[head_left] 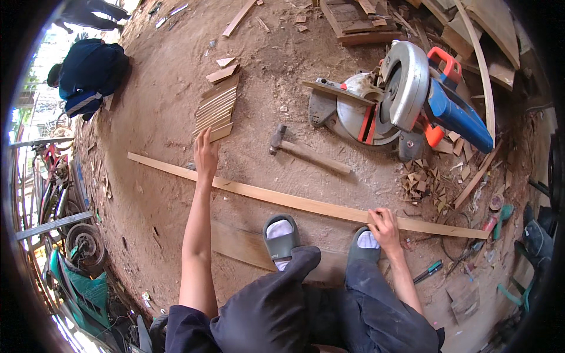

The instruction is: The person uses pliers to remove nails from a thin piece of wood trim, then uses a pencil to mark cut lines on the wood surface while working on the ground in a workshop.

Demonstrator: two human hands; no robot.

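Observation:
A long, light wooden strip (306, 207) lies across the dirt floor in front of my feet. My right hand (384, 226) grips it near its right part, beside my right sandal. My left arm crosses over the strip, and my left hand (206, 150) is stretched forward, fingertips at the near edge of a row of short cut slats (218, 106); whether they touch is unclear. A hammer (312, 156) with a wooden handle lies right of the slats. Beyond it stands a blue and silver miter saw (394, 88) with a red handle.
A crouching person (88, 70) is at upper left, another standing behind. Bicycles or motorbikes (82, 247) line the left edge. Boards (359, 29) are piled at upper right. Small offcuts (421, 182) and tools (426, 272) lie at right. A flat board (235, 247) lies by my feet.

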